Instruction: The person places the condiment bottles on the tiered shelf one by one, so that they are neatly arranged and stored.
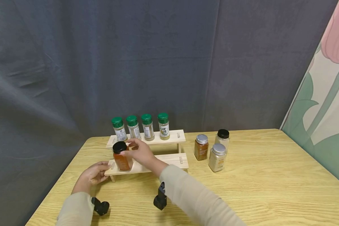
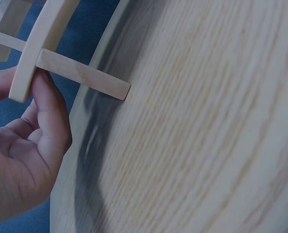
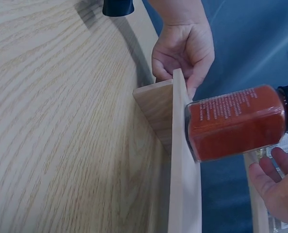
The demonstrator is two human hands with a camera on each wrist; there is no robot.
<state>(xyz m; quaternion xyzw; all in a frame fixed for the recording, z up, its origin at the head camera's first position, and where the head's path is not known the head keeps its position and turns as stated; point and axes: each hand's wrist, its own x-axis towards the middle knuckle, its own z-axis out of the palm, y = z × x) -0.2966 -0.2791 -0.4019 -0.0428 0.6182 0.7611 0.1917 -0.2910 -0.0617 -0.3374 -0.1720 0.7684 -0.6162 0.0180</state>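
My left hand point(image 1: 94, 173) pinches the left end of the front wooden shelf point(image 1: 169, 160), thumb above and fingers beneath, as the left wrist view shows. At that same end stands a square spice jar point(image 1: 123, 162) of red-orange powder with a black lid, its base on or just at the board. My right hand point(image 1: 141, 153) holds this jar near its lid between thumb and forefinger. In the right wrist view, the other fingers point(image 3: 279, 174) stand apart from the red jar point(image 3: 236, 124), and the thumb is mostly out of frame.
On the rear shelf point(image 1: 173, 135) stand several green-capped shaker bottles point(image 1: 148, 127). To the right on the table point(image 1: 257, 175) are a silver-lidded brown-red jar point(image 1: 201, 147), a silver-lidded pale jar point(image 1: 217, 158) and a black-lidded pale jar point(image 1: 222, 138). A dark curtain point(image 1: 158, 62) hangs behind.
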